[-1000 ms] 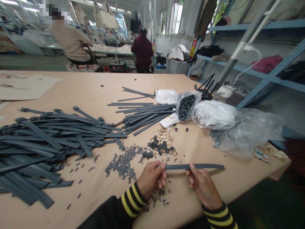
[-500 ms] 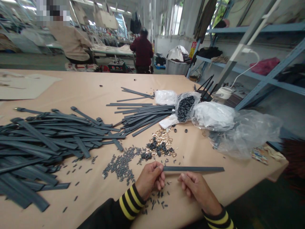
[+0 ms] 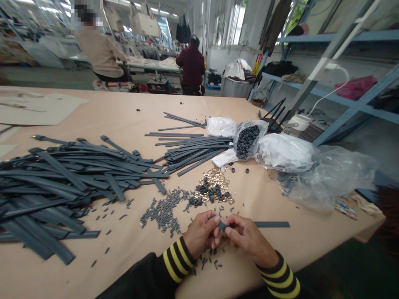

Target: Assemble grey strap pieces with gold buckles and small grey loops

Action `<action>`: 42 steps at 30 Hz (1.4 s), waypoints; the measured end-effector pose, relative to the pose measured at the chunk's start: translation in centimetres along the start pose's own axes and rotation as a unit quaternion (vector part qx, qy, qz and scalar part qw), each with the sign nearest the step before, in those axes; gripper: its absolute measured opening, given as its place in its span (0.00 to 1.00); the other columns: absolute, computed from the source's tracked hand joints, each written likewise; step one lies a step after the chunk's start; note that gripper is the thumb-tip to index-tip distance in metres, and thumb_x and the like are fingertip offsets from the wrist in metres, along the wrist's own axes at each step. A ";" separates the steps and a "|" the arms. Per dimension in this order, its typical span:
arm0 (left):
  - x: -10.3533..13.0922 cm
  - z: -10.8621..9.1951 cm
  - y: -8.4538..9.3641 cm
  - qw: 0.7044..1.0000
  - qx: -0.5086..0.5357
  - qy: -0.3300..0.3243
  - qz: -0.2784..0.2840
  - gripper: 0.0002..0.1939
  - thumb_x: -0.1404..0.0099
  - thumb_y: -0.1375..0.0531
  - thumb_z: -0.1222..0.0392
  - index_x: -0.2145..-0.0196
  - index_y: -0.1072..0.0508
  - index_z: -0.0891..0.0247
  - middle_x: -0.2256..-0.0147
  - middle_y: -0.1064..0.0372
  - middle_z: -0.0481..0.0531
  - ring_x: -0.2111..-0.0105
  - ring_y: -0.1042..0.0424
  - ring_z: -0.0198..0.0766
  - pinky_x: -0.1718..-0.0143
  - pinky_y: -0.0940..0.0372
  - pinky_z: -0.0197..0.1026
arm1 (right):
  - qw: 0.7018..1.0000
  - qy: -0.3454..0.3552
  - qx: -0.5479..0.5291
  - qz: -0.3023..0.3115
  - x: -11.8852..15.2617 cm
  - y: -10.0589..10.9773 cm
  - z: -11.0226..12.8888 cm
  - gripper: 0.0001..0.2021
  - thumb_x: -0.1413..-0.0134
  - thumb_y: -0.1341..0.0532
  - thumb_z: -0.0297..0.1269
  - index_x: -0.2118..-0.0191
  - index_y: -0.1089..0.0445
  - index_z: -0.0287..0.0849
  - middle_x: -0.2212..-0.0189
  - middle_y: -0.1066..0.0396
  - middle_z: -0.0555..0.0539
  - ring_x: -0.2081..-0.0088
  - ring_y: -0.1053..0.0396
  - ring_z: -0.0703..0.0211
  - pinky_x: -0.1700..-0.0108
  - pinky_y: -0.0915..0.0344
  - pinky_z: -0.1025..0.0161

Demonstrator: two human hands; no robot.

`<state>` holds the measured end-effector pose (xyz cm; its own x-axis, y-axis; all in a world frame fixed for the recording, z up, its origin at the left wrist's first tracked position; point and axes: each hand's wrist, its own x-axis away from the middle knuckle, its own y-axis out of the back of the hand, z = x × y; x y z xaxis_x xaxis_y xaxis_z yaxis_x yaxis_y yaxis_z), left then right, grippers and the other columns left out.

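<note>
Low in the frame, right of center, the left hand [image 3: 202, 233] and right hand [image 3: 251, 240] nearly meet, fingertips pinched together on a gray strap [image 3: 272, 224]. Its end shows between the fingers; the rest emerges from behind the right hand, pointing right above a tan-covered bench [image 3: 124, 282]. Small dark cut pieces [image 3: 163, 211] are scattered around the hands and heaped to their upper left. Just above the hands sit gold metal buckles [image 3: 218, 176] mixed with dark loops [image 3: 212, 192]. A large pile of straps [image 3: 62, 174] fills the left side; narrower strips [image 3: 193, 150] fan across the middle, ending at a clear bag of black rings [image 3: 247, 141]. White plastic bags [image 3: 283, 151] lie to its right. Beyond are two seated people, a gray bin [image 3: 235, 87] and blue shelves [image 3: 339, 36]. A red-and-yellow sign [image 3: 257, 63], upper right, is too blurred to read.
</note>
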<state>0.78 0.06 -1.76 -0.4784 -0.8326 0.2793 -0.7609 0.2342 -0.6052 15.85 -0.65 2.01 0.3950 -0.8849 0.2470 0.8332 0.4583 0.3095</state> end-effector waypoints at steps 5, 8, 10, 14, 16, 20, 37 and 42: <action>-0.1 0.5 -0.2 0.995 -0.081 -0.045 -0.029 0.13 0.43 0.46 0.52 0.67 0.45 0.62 0.82 0.42 0.41 0.88 0.44 0.26 0.89 0.49 0.29 | 0.995 0.009 -0.101 0.023 0.0 0.1 -0.6 0.07 0.50 0.45 0.37 0.69 0.38 0.38 0.75 0.35 0.51 0.81 0.41 0.71 0.78 0.43 0.72; 0.3 0.5 -0.4 0.938 -0.278 -0.173 -0.112 0.06 0.42 0.47 0.58 0.70 0.42 0.63 0.75 0.42 0.46 0.76 0.38 0.31 0.77 0.39 0.35 | 0.994 -0.001 -0.112 0.009 -0.1 0.0 -1.2 0.09 0.50 0.44 0.40 0.69 0.38 0.37 0.76 0.36 0.51 0.81 0.41 0.71 0.78 0.43 0.71; 0.6 0.4 -0.7 0.873 -0.395 -0.255 -0.128 0.04 0.40 0.49 0.63 0.72 0.39 0.63 0.71 0.42 0.50 0.69 0.39 0.34 0.67 0.39 0.40 | 0.995 -0.006 -0.104 -0.010 0.0 -0.1 -1.5 0.11 0.49 0.44 0.41 0.68 0.38 0.37 0.78 0.37 0.53 0.81 0.41 0.71 0.78 0.44 0.72; 1.0 0.9 -1.2 0.815 -0.484 -0.304 -0.094 0.04 0.39 0.52 0.66 0.69 0.39 0.64 0.68 0.40 0.53 0.66 0.38 0.36 0.64 0.38 0.41 | 0.994 -0.029 -0.096 -0.037 0.2 -0.1 -2.0 0.14 0.50 0.45 0.45 0.68 0.38 0.37 0.85 0.38 0.55 0.82 0.41 0.70 0.79 0.44 0.72; 0.8 1.5 -1.2 0.787 -0.517 -0.325 -0.086 0.04 0.40 0.52 0.67 0.67 0.39 0.64 0.66 0.39 0.55 0.64 0.37 0.37 0.63 0.37 0.41 | 0.992 -0.050 -0.113 -0.037 0.2 -0.1 -2.3 0.16 0.51 0.44 0.47 0.68 0.39 0.37 0.85 0.38 0.54 0.83 0.41 0.69 0.79 0.44 0.71; 0.7 2.3 -1.5 0.720 -0.588 -0.356 -0.096 0.09 0.39 0.55 0.68 0.66 0.37 0.66 0.65 0.36 0.59 0.63 0.36 0.40 0.64 0.35 0.42 | 0.988 -0.066 -0.134 -0.031 0.3 -0.5 -2.5 0.18 0.53 0.43 0.50 0.68 0.39 0.37 0.84 0.36 0.53 0.83 0.39 0.68 0.79 0.41 0.70; 5.4 -3.2 2.7 0.631 -0.755 -0.076 -0.160 0.06 0.40 0.50 0.61 0.68 0.35 0.64 0.67 0.38 0.55 0.68 0.36 0.42 0.68 0.38 0.43 | 0.912 0.104 0.354 -0.180 1.4 0.5 -1.3 0.07 0.47 0.50 0.32 0.68 0.36 0.43 0.58 0.39 0.44 0.61 0.36 0.56 0.59 0.39 0.58; 4.9 -2.9 2.4 0.649 -0.744 -0.074 -0.145 0.08 0.41 0.53 0.66 0.68 0.36 0.64 0.65 0.39 0.55 0.68 0.36 0.39 0.67 0.40 0.40 | 0.914 0.139 0.342 -0.166 1.3 -0.2 -0.5 0.06 0.46 0.52 0.29 0.66 0.39 0.41 0.64 0.36 0.43 0.60 0.37 0.54 0.59 0.41 0.57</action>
<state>-4.63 -2.04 0.33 -0.2576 -0.9629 0.0803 -0.4435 0.1917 0.8756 16.37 -1.96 1.84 0.3265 -0.9280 -0.1795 0.5263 0.0208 0.8501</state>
